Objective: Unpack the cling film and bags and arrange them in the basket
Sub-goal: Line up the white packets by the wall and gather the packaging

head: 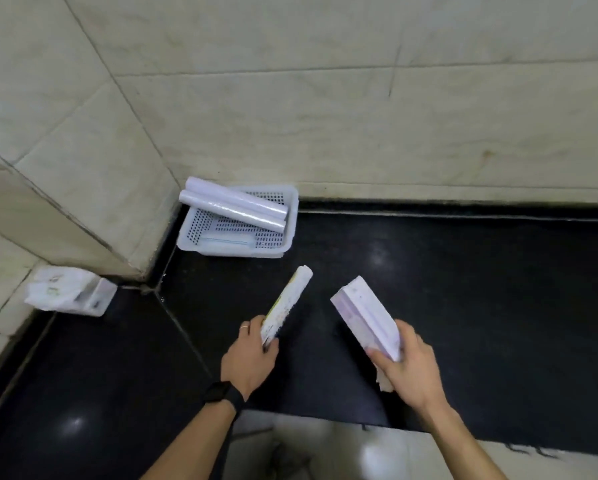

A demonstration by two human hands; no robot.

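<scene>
Where the black countertop meets the tiled wall at its back left corner, a white perforated basket stands close against the tiles. Two glossy white rolls of cling film lie side by side, slanting across it, with their left ends poking out over the rim. A flat clear packet lies along the basket's front wall.

Further left, at the countertop's left edge, a crumpled white plastic bag sits against a small white box.

Nothing lies between the basket and the hands, which are in front of it and well apart from it. The left hand, with a ring and a black watch, grips the near end of a narrow pack printed in yellow and green, pointing towards the basket. The right hand holds a pale lilac box by its near end, fingers curled around it. Both are held above the countertop.
</scene>
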